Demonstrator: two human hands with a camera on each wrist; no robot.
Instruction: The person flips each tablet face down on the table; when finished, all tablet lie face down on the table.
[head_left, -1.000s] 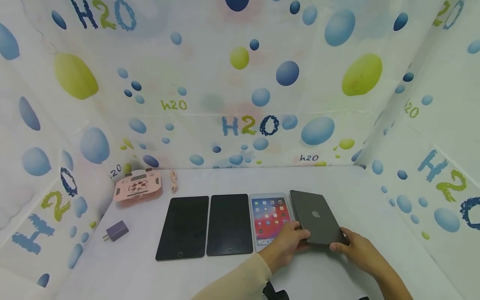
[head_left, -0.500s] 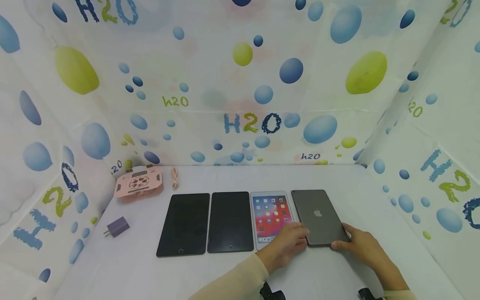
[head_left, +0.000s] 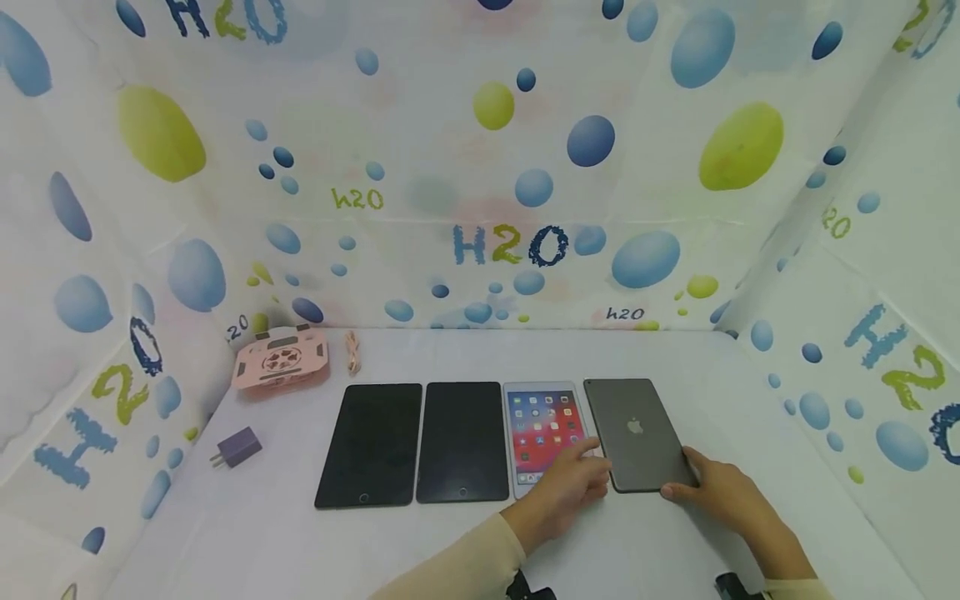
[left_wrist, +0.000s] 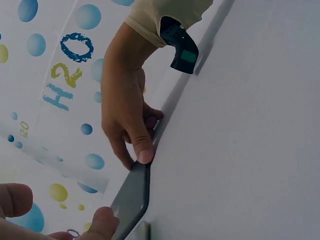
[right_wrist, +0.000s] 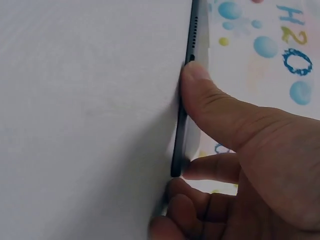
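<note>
A grey tablet point(head_left: 636, 433) lies back up at the right end of a row, its apple logo showing. My right hand point(head_left: 712, 492) holds its near right corner. In the right wrist view, the thumb point(right_wrist: 200, 95) presses the tablet's thin edge point(right_wrist: 181, 125), and the other fingers sit around the corner. My left hand point(head_left: 566, 492) is at the grey tablet's left edge with loosely bent fingers, partly covering a white tablet point(head_left: 543, 425) with a lit screen of app icons. Whether its fingertips touch the grey tablet, I cannot tell.
Two black tablets point(head_left: 371, 442) with dark screens lie left of the white one. A purple charger plug point(head_left: 238, 448), a pink case-like object point(head_left: 283, 362) and a bundled pink cable point(head_left: 352, 352) sit farther left. A patterned curtain point(head_left: 420, 275) encloses the white table point(head_left: 420, 550).
The grey tablet, tilted up earlier, has come down flat beside the white one. My left hand has loosened from its left edge and drawn slightly back. The right hand keeps its hold.
</note>
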